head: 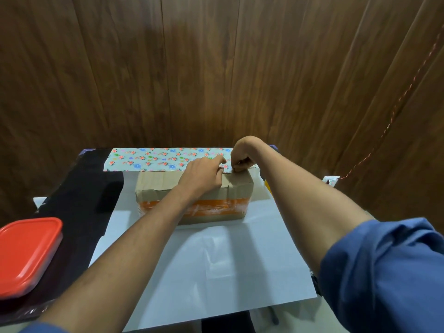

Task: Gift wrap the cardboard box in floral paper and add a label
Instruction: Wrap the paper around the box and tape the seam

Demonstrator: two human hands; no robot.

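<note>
A brown cardboard box (158,188) with an orange taped band on its front lies on the white back of the wrapping sheet (216,255). The sheet's far edge is folded over, showing its floral print (156,159), and reaches the box's far top edge. My left hand (204,175) rests on the box top near its right end, fingers pressing the floral edge. My right hand (242,157) curls down from above and pinches the floral paper edge at the box's far right corner.
A red-lidded container (26,253) sits at the left on the dark tablecloth (79,200). A small floral scrap lies on a white holder (331,181) at the right, tied to a red string (396,104). A wood-panel wall stands right behind the table.
</note>
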